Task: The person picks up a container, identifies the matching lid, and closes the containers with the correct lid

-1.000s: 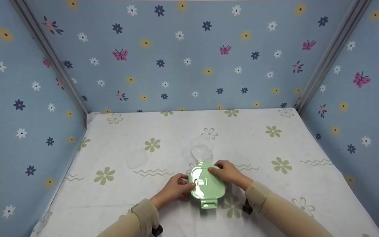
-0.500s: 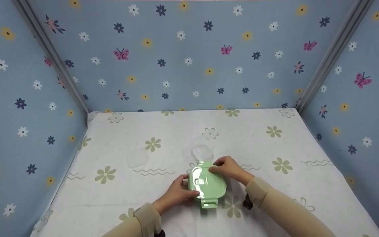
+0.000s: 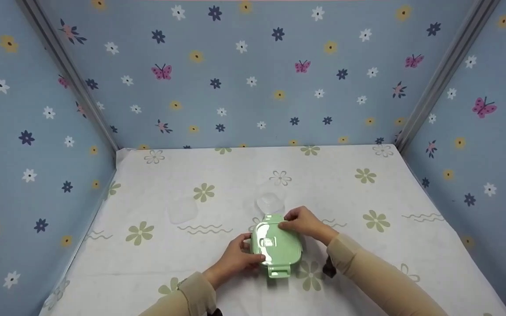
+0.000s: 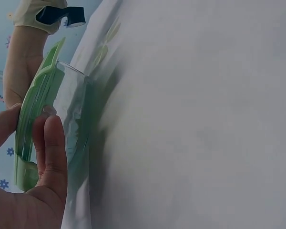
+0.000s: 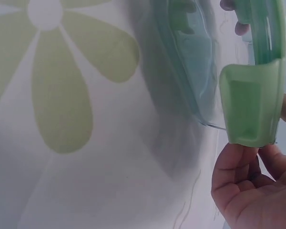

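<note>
A light green lid (image 3: 281, 243) lies over a clear glass food container (image 5: 186, 62), which stands on the cloth. The lid's end flaps stick outward, one toward the near side and one toward the far side. My left hand (image 3: 235, 256) grips the lid's left edge, thumb on top and fingers along the side, as the left wrist view shows. At the far right corner, my right hand (image 3: 306, 224) pinches the lid beside the far flap (image 3: 273, 217). Most of the glass is hidden under the lid in the head view.
Just beyond the lid sits a small clear round piece (image 3: 269, 203). Farther left, a flat clear squarish piece (image 3: 182, 210) lies on the flowered white tablecloth (image 3: 393, 245). Blue patterned walls (image 3: 253, 101) enclose the back and sides.
My left thumb has slid slightly along the lid toward its near end. The right hand has shifted a little on the far corner. The lid has stayed almost in place.
</note>
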Available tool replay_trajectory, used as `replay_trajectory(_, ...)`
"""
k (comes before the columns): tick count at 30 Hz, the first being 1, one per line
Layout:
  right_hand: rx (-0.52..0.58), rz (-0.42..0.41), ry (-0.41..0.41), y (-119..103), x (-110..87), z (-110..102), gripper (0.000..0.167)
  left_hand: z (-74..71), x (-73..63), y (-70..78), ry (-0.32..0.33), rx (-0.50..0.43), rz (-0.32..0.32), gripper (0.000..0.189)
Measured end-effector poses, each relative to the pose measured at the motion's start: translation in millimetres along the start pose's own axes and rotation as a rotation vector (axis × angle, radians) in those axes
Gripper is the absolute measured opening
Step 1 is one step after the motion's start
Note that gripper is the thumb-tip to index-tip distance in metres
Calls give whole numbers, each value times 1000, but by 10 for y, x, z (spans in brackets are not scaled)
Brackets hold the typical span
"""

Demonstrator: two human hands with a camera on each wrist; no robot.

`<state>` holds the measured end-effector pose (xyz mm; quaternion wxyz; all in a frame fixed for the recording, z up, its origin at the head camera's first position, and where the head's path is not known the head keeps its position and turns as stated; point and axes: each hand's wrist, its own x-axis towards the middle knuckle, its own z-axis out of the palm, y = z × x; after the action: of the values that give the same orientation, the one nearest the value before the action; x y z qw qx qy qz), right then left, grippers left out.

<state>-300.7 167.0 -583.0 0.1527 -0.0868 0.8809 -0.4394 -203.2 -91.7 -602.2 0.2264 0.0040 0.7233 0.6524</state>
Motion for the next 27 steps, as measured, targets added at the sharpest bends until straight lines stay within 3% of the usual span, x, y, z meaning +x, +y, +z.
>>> replay_trajectory(22,36,-16,14,20,-39,-8,22,36,10,57,26,18,-32,90)
replay_trajectory(27,59,14,38,14,-56,-19,20,24,18,107,37,0,-3,88)
